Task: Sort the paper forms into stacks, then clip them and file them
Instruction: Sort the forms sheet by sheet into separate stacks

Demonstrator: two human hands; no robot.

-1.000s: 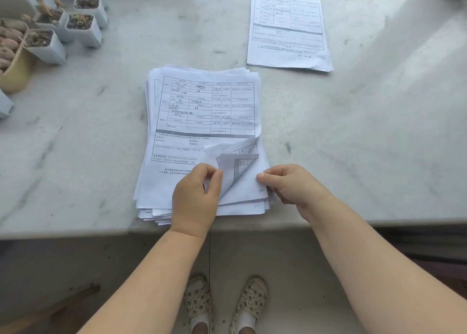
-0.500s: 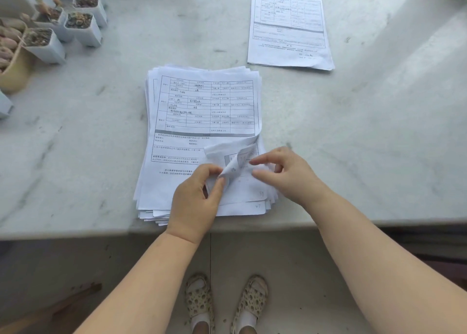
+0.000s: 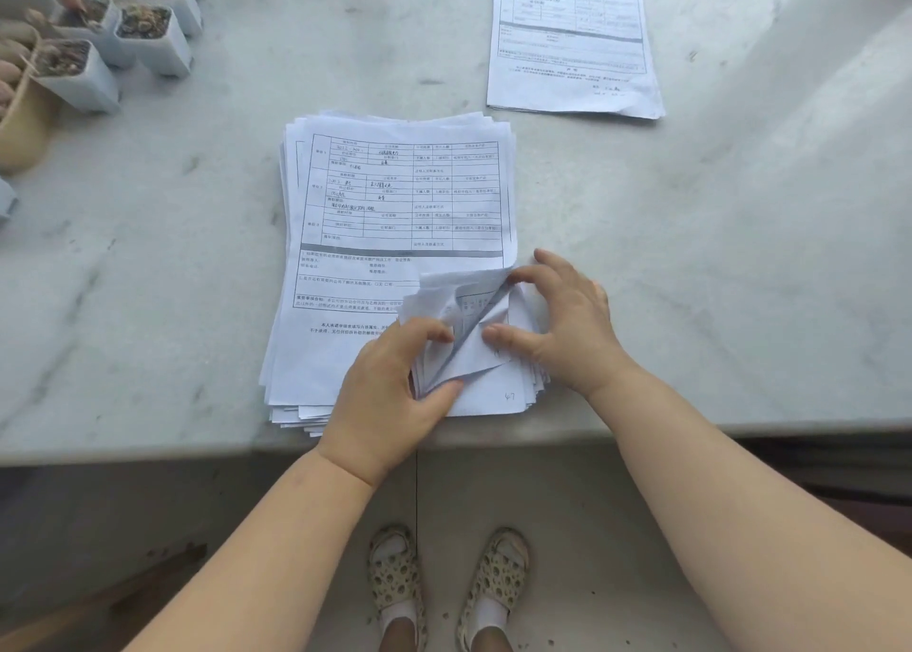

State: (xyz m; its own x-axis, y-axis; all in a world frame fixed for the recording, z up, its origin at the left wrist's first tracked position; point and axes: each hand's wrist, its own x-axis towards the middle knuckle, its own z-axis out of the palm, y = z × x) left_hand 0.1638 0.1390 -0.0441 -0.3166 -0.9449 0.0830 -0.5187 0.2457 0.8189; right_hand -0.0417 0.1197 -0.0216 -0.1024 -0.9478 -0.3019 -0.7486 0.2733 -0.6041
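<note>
Most of the sorting is ahead of me, I judge: the main pile of forms (image 3: 395, 237) sits thick on the marble counter (image 3: 691, 256), with only a thin sorted stack (image 3: 572, 39) well apart. No clip shows. My left hand (image 3: 390, 395) pinches the lifted corners (image 3: 459, 316); my right hand (image 3: 567, 326) spreads them with relaxed fingers.
</note>
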